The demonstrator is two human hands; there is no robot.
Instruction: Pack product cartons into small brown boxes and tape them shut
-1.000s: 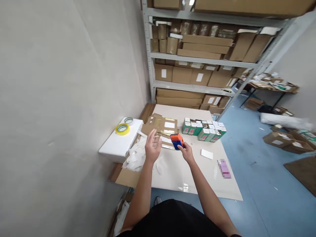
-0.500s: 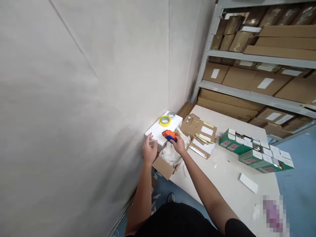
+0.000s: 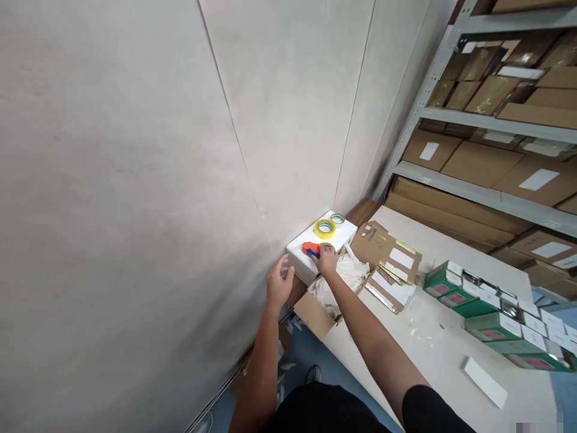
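My right hand (image 3: 326,262) grips an orange and blue tape dispenser (image 3: 311,248) with a roll of yellow tape in it, over the top of a white foam block (image 3: 297,255). Whether the dispenser rests on the block I cannot tell. My left hand (image 3: 279,284) is beside the near left end of the block, fingers apart and slightly curled, holding nothing. On the block lie a yellow tape roll (image 3: 325,237) and a thinner roll (image 3: 338,224). Under my right forearm is an open cardboard box (image 3: 314,315) with crumpled white paper (image 3: 356,273) inside.
Flattened cardboard (image 3: 367,240) lies on the white table (image 3: 451,373), right of the open box. Green and white cartons (image 3: 487,334) stand farther right, near a small white box (image 3: 485,382). A wall (image 3: 180,210) rises at left; shelves (image 3: 491,192) hold brown boxes behind.
My view has turned left, shifting the scene rightward. My right hand has brought the tape dispenser lower, over the foam block's top. My left hand stays open near the block's end.
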